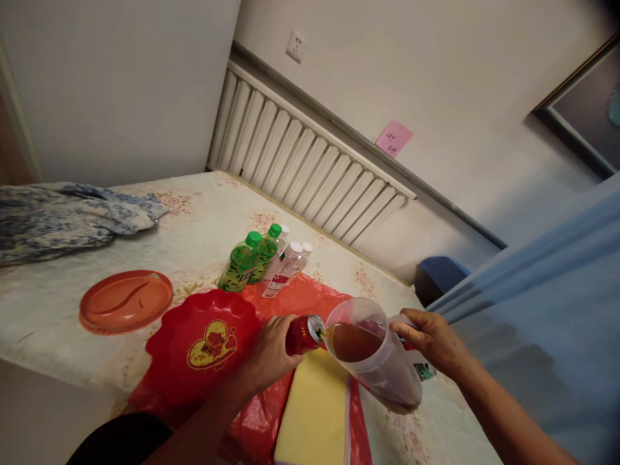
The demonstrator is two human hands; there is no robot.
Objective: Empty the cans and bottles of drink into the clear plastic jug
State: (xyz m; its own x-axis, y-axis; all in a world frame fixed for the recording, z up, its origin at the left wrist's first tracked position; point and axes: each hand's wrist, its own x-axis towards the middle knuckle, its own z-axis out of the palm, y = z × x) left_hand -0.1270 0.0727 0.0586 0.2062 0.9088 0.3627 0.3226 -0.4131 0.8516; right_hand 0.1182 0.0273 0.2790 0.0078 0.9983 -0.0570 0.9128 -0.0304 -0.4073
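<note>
My left hand [274,352] is wrapped around a red soda can [299,336], tipped sideways so its opened top faces right. Amber liquid runs from the can's mouth over the rim of a clear plastic pitcher [387,371]. The pitcher leans toward the can, with brown liquid inside. Its handle is gripped by my right hand [431,339]. Below the can lies a yellow rectangular pad or folded cloth [314,413] on a red plastic bag [256,420]. Left of my left hand is a red scalloped tray [169,349] with a gold heart design.
Green-capped bottles [241,263] and white-capped clear bottles [281,271] stand behind the can. An orange oval lid or dish [126,302] and a patterned cloth [72,223] lie left on the flowered tablecloth [208,206]. A radiator [310,155] lines the wall; a blue curtain [547,310] hangs right.
</note>
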